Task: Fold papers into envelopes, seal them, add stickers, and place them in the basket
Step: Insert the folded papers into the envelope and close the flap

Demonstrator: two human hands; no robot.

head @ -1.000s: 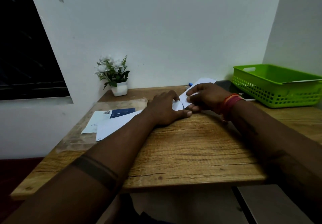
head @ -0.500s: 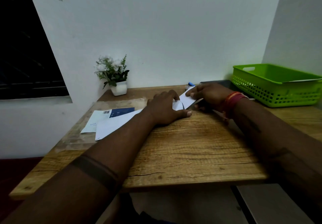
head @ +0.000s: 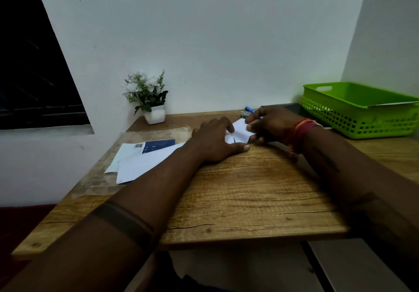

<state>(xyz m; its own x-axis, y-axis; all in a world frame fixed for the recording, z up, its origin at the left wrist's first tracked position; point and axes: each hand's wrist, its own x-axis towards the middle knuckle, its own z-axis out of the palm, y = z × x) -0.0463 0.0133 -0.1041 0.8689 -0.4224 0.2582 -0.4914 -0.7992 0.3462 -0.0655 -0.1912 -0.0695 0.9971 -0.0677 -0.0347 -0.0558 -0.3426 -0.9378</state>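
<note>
A small white folded paper lies on the wooden desk between my two hands. My left hand lies flat over its left part, fingers pressing it down, thumb stretched out to the right. My right hand pinches the paper's right flap between thumb and fingers and holds it bent over towards the left. The green plastic basket stands at the desk's far right, with a white sheet's edge showing inside it.
Loose white sheets and a blue-and-white printed envelope lie left of my left forearm. A white pot of flowers stands at the back wall. A blue pen and a tape roll lie behind my right hand.
My right hand has lifted the paper's right flap and brought it leftwards over the rest, so less paper shows. My left hand has stayed pressed in place.
</note>
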